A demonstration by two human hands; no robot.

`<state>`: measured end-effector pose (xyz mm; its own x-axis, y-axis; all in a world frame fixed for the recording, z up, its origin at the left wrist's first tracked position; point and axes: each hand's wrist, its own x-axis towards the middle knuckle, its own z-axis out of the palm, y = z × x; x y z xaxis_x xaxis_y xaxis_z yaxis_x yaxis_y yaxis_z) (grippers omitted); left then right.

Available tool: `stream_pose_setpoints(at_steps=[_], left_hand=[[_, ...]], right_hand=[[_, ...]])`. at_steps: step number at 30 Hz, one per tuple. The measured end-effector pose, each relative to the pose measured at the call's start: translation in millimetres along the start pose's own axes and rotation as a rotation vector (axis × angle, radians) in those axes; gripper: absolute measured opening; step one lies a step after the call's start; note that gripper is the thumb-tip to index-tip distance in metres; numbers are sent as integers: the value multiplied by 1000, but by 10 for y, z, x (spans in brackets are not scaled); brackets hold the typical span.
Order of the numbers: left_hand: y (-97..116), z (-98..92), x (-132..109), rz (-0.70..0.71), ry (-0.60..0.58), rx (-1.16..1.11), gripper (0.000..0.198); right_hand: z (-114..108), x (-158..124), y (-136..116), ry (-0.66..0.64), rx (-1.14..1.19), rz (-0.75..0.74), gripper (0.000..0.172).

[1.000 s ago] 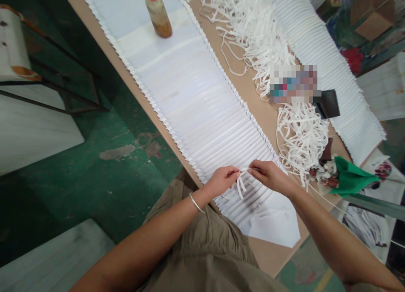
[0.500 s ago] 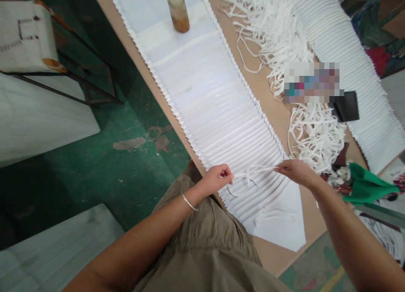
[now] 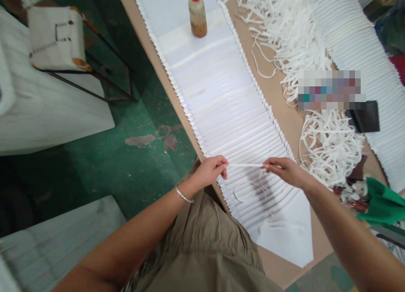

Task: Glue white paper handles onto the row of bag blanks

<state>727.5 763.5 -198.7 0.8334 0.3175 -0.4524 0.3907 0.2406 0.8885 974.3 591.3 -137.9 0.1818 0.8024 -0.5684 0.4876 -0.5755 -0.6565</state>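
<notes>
A left hand point(image 3: 210, 172) and a right hand point(image 3: 284, 172) pull a white strip point(image 3: 245, 165) taut between pinched fingers, just above the near end of a long row of overlapped white sheets point(image 3: 228, 111) on the bench point(image 3: 286, 121); the left hand sits at the bench's left edge, over green floor point(image 3: 133, 170). A glue bottle point(image 3: 197, 14) stands well apart at the far end; a heap of loose strips point(image 3: 329, 144) lies near the right hand.

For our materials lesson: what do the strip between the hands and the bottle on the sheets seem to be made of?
White strip: probably matte paper or woven tape; flat, thin, pulled straight. Bottle: likely translucent plastic with a glossy red cap; brownish contents show through.
</notes>
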Motion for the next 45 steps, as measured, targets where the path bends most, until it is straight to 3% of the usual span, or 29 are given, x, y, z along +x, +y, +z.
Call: stream_pose_setpoints(at_steps=[3,6,10,14,19,22,33,45], left_hand=[[-227,-265,-41,-80,65,19,15],[-363,-346,-55,-167,149,24,14],[-388,-333,22,-175,314,7,20],[-347,-351,142,-173,368,-26,12],[-273,-362,257,-244,473,69,19],[-261,-351,311,-243,507,97,17],[-438,-345,423,-252,580,190,14],[-437,-357,438,-273,585,244,16]], right_hand=[[-285,68,366,97,-30,73,48],[-425,227,545,207,-54,139,47],[-516,502,553,347,-61,173,45],[-649,735,528,372,-3,108,41],[-811,971,539,526,5,149,26],[-873,1087,554,554,18,170,22],[-884,1354,724,665,8,158,20],[-724,1536,753,748,-33,133,16]])
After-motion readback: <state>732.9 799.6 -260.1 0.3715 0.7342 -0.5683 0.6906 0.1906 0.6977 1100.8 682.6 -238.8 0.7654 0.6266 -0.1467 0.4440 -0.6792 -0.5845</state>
